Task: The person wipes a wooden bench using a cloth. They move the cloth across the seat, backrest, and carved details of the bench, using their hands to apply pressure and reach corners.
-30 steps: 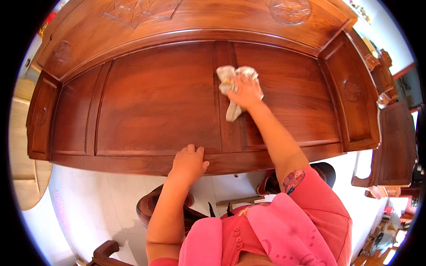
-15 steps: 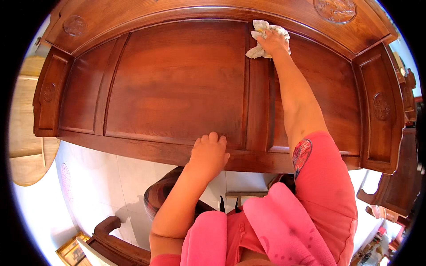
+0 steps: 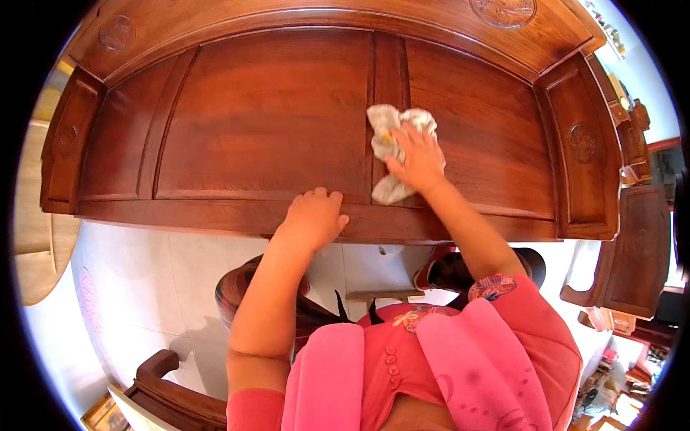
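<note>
A long wooden bench (image 3: 266, 122) of dark reddish-brown, panelled wood lies before me. Under my right hand (image 3: 419, 159) is a crumpled whitish cloth (image 3: 388, 188), pressed onto the seat where the right-hand divider strip runs. My right fingers lie spread across the cloth, which bunches out around them. My left hand (image 3: 316, 218) rests on the bench's front rail, near its middle, holding nothing. Its fingers are slightly bent over the edge of the seat.
Along the far side rises the backrest (image 3: 287, 16) with round carvings; a carved armrest (image 3: 581, 147) closes the right end and another armrest (image 3: 68, 142) the left. A rounded pale wooden table (image 3: 37, 230) stands left. Dark wooden furniture (image 3: 636, 248) stands right.
My right hand has drawn the cloth from the seat's far edge toward me along the divider strip. My left hand stays on the front rail. The view has shifted a little.
</note>
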A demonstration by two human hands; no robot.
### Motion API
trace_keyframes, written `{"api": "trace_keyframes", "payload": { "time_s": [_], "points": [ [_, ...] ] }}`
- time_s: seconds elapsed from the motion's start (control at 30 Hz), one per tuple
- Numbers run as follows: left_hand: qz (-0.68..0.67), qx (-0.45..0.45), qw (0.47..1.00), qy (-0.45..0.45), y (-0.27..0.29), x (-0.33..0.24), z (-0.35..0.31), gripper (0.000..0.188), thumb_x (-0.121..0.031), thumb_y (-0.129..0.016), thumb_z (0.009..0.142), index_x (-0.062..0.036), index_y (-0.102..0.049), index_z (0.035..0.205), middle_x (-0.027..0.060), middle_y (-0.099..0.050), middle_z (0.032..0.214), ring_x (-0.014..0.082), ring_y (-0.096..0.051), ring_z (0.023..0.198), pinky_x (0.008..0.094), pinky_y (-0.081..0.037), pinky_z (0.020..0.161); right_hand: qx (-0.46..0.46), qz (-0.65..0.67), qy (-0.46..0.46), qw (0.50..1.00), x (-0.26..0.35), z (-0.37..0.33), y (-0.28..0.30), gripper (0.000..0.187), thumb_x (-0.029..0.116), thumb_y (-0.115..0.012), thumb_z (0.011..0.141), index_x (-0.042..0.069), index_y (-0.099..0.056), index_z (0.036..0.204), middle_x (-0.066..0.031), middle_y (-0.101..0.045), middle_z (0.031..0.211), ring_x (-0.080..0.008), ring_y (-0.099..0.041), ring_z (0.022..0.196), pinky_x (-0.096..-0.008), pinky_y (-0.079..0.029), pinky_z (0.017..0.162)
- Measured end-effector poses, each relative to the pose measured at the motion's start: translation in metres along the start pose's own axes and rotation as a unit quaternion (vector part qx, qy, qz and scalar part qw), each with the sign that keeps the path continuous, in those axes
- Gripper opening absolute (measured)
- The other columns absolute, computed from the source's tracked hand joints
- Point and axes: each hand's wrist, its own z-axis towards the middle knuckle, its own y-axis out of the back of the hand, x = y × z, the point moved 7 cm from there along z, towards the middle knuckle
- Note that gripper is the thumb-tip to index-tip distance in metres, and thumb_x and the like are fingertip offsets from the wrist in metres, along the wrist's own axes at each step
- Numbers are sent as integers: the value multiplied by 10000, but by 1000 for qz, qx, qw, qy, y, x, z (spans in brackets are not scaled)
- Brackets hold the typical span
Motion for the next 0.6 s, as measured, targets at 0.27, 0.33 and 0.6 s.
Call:
{"api": "trace_keyframes", "payload": {
  "time_s": [0.27, 0.33, 0.6],
  "points": [
    [-11, 16, 1000, 16, -4, -2, -8, 441, -300, -661, 937, -37, -600, 1286, 224, -614, 1218, 406, -574, 1181, 490, -480, 1003, -25, 46, 69, 996, 53, -84, 7, 621, 422, -681, 838, 188, -576, 1403, -130, -445, 1530, -458, -331, 1440, -614, -287, 1156],
    [-7, 18, 1000, 12, -5, -2, -7, 440, -299, -664, 933, -34, -598, 1278, 226, -613, 1206, 408, -576, 1170, 490, -480, 999, -37, 40, 91, 994, 49, -56, 3, 621, 417, -684, 836, 185, -577, 1402, -129, -439, 1537, -458, -329, 1442, -617, -284, 1156],
    [6, 11, 1000, 25, -9, -2, -4, 477, -292, -682, 922, -36, -583, 1312, 223, -613, 1172, 406, -583, 1141, 487, -485, 985, 17, -43, -41, 998, 28, 145, -11, 717, 592, -533, 930, 232, -438, 1542, -60, -297, 1658, -364, -226, 1531, -580, -240, 1213]
  ]
}}
